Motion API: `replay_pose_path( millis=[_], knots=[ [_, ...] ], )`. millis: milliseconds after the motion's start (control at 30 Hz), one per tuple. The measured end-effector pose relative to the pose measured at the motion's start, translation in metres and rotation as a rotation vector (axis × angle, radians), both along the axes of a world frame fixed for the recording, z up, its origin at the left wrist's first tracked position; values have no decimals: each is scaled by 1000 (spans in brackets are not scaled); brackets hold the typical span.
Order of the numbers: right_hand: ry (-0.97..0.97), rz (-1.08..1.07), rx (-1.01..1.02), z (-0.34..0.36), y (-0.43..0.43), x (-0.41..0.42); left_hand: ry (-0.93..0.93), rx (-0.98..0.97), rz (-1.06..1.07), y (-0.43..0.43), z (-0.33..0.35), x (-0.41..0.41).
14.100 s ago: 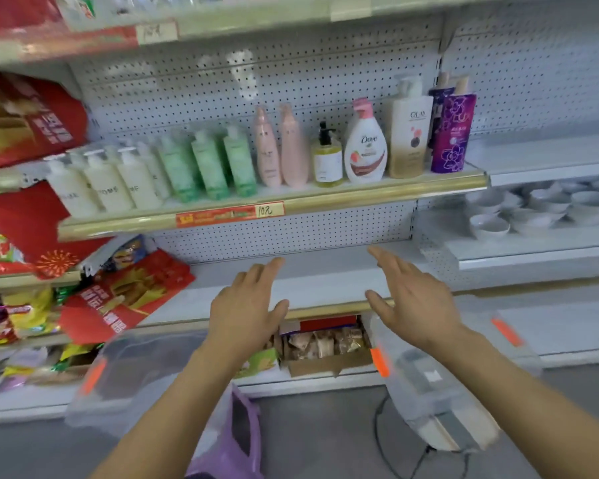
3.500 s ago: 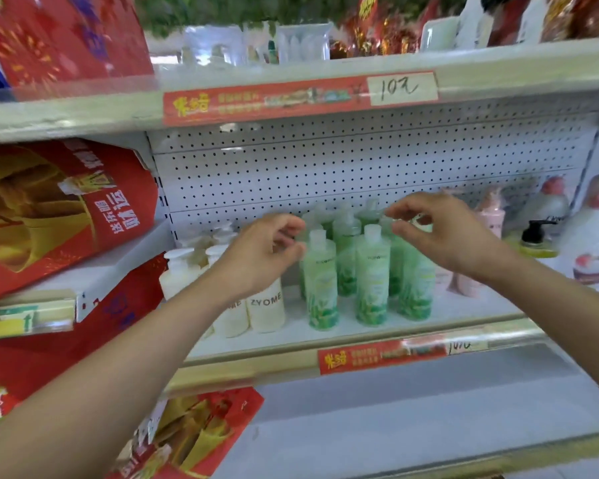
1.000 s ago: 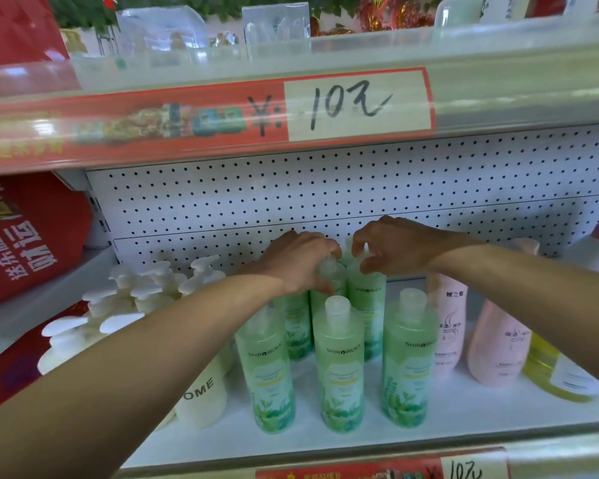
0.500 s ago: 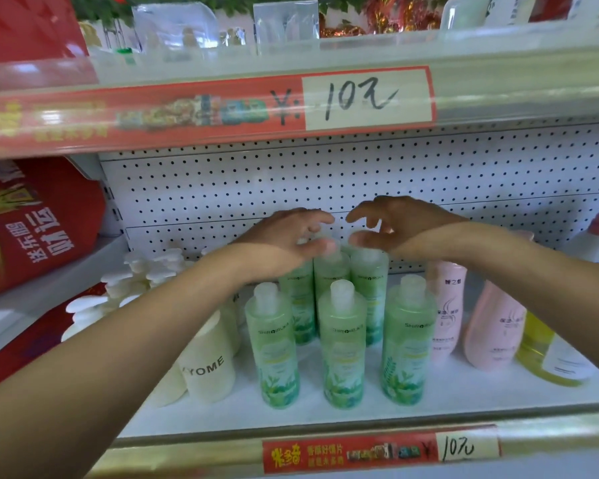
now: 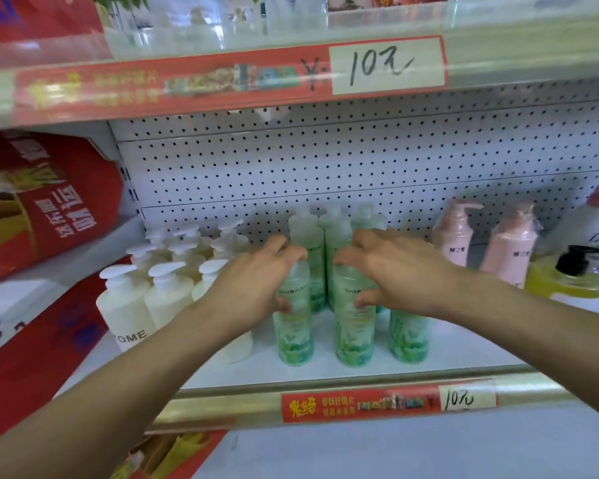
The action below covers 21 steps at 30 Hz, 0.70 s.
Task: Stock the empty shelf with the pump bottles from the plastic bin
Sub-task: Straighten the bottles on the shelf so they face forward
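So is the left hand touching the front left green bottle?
Touching. The head view shows the left hand wrapped against the front left green bottle, its thumb and fingers overlapping the body.

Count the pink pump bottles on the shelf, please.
2. One pink bottle stands just right of the green bottles; the other is beside it, further right. None seems hidden.

The green bottles [image 5: 294,326] were translucent glossy plastic with printed leaf labels. The white pump bottles [image 5: 127,305] at the shelf's left end looked opaque, smooth plastic; the pink bottles [image 5: 455,236] toward its right end had a soft sheen. The shelf [image 5: 325,368] was matt white painted metal, its front edge a shiny gold strip [image 5: 222,409]. The back panel [image 5: 325,167] was matt perforated board.
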State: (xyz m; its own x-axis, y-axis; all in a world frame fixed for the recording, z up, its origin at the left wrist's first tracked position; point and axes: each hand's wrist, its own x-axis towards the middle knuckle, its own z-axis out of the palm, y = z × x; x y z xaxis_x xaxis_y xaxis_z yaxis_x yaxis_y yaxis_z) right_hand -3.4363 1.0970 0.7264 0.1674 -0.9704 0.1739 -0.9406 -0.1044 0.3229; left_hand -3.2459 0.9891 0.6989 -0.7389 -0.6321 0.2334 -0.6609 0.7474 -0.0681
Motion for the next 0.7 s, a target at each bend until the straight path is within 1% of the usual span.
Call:
replay_pose_path(
  millis=[300,700],
  knots=[
    [-39,-35,24,-1,-26,-2,20,-21,-25,-14,2,-28],
    [-85,-64,21,-5,-46,-6,45,37,1,-24,3,-44]
  ],
)
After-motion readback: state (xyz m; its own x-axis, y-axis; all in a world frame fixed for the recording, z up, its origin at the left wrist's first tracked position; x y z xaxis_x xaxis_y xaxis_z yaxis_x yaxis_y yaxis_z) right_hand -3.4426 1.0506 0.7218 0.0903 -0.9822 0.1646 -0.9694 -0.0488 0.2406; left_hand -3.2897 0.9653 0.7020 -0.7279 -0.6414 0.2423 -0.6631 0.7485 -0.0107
